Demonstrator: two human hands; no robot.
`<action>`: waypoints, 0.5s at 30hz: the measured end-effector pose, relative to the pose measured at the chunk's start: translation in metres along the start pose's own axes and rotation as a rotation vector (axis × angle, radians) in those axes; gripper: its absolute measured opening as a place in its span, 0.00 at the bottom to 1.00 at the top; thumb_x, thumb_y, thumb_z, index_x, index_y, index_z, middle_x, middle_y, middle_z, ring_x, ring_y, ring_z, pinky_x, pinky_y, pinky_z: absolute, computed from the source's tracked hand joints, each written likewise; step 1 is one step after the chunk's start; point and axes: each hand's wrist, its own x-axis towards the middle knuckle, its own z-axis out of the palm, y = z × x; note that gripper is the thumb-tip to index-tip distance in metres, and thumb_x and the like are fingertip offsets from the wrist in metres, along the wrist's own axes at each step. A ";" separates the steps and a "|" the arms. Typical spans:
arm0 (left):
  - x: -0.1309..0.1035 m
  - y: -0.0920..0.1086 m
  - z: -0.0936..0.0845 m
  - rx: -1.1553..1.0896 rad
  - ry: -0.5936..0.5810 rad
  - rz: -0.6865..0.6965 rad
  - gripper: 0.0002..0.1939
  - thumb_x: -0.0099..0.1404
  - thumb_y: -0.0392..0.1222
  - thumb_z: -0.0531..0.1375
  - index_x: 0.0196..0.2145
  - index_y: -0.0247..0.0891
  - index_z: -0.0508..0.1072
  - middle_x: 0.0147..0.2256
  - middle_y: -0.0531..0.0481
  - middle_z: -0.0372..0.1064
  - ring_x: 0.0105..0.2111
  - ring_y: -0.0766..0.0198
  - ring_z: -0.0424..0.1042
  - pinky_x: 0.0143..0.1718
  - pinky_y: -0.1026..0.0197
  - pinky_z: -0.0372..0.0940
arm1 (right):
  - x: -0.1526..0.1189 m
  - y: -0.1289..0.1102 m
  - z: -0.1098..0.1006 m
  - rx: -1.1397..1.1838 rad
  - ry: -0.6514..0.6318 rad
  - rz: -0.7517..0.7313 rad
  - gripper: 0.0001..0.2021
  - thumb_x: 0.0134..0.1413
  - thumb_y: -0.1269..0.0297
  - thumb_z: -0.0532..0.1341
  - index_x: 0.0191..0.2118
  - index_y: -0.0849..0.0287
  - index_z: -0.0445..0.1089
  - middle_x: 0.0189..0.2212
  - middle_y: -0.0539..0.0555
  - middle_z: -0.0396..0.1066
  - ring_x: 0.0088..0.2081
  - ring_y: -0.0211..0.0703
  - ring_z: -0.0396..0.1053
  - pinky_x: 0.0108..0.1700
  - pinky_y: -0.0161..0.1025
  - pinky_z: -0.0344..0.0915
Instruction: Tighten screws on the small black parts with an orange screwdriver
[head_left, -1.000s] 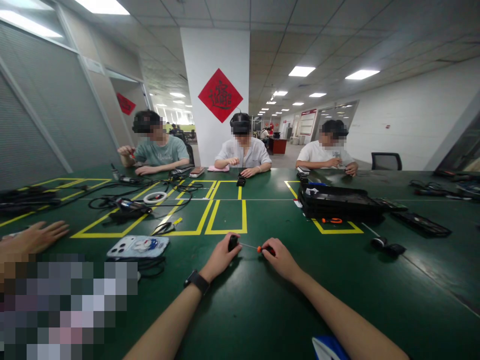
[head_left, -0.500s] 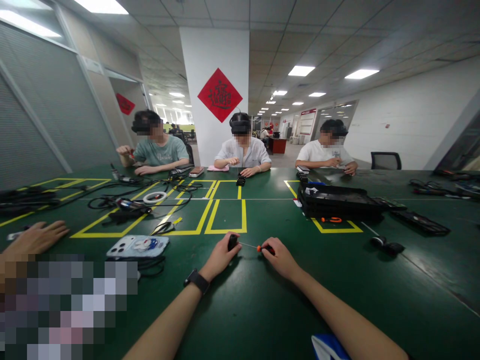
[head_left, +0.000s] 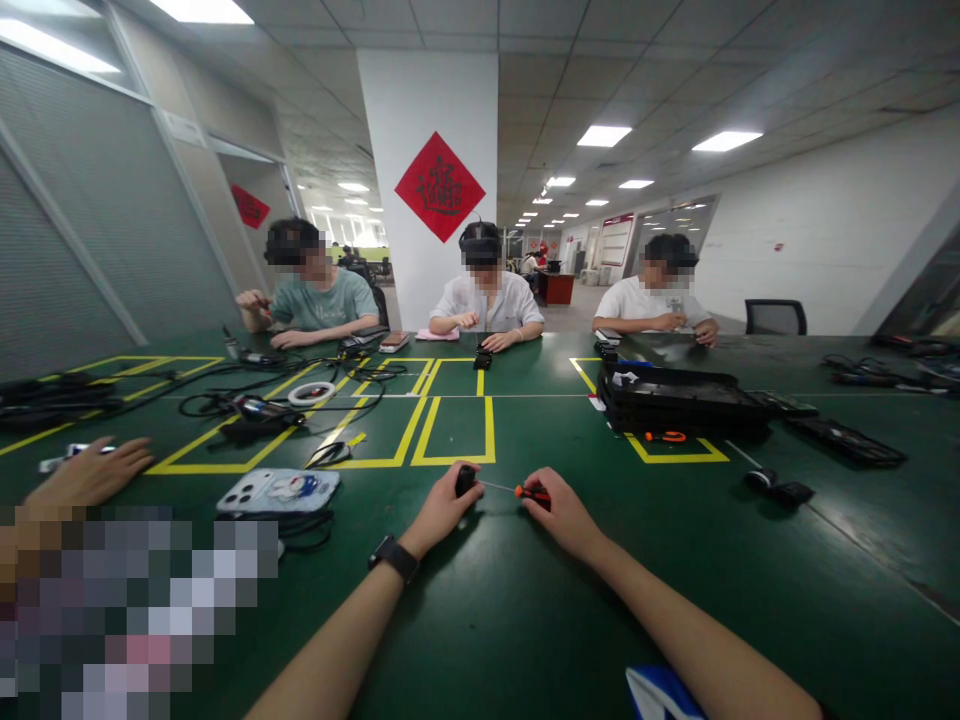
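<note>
Orange-black screwdriver [head_left: 533, 494], gripped by right hand [head_left: 561, 512], points toward black piece [head_left: 466, 481] clamped in left hand [head_left: 444, 511]

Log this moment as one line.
left hand: grips small black part | right hand: holds orange-and-black screwdriver, shaft toward part | both above green table | tip contact: cannot tell

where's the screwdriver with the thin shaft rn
In the head view, the screwdriver is in the right hand, its shaft pointing toward the small black part in the left hand.
</note>
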 end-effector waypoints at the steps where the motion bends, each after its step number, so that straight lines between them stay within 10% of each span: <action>1: 0.000 0.000 0.000 -0.002 0.003 -0.012 0.15 0.57 0.45 0.55 0.42 0.38 0.65 0.38 0.49 0.68 0.38 0.62 0.67 0.43 0.59 0.60 | 0.000 0.000 0.000 -0.012 0.010 0.013 0.07 0.52 0.66 0.57 0.38 0.59 0.65 0.36 0.53 0.64 0.38 0.41 0.61 0.43 0.39 0.59; 15: -0.002 0.005 0.001 0.018 -0.002 -0.006 0.14 0.58 0.45 0.54 0.42 0.39 0.65 0.37 0.50 0.68 0.38 0.62 0.67 0.44 0.58 0.60 | 0.000 -0.002 -0.002 0.024 0.039 -0.006 0.05 0.48 0.70 0.58 0.34 0.58 0.66 0.39 0.53 0.61 0.43 0.42 0.61 0.47 0.41 0.58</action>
